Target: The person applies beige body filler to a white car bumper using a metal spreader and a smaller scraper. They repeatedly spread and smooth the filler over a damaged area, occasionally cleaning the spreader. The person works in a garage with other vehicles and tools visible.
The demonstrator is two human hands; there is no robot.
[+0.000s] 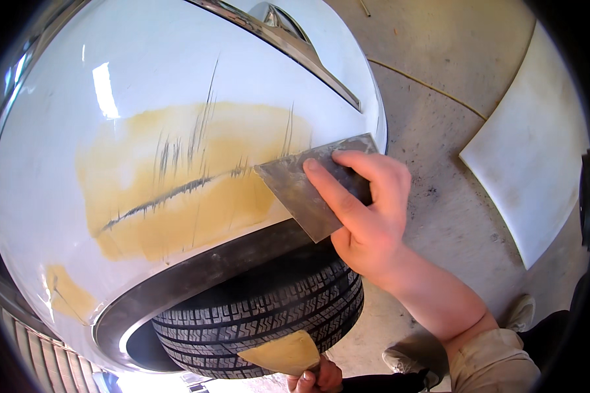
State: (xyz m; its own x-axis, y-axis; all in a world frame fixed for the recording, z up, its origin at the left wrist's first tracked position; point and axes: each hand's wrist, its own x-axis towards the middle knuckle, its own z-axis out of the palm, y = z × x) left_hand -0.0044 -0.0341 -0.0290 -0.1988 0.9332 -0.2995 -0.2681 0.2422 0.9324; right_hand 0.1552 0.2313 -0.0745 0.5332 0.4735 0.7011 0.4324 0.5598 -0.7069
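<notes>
My right hand [373, 216] grips a flat grey metal spreader [308, 196], fingers on its outer face. The spreader's left corner meets the white car panel [39, 170] at the right part of a tan filler patch [124, 223]. A dark, jagged gouge [164, 198] and several thin scratches cross the patch. At the lower edge, my left hand [316, 378], partly cut off, is closed round a putty knife [285, 352]. Tan filler covers the knife's blade, which shows in front of the tyre [255, 327].
A dark wheel-arch trim [196, 272] curves above the tyre. Lower left is a smaller tan patch [69, 295]. A loose white panel [534, 150] lies on the concrete floor [432, 131] at right, near a thin yellowish hose [432, 88]. My shoes [406, 360] show at lower right.
</notes>
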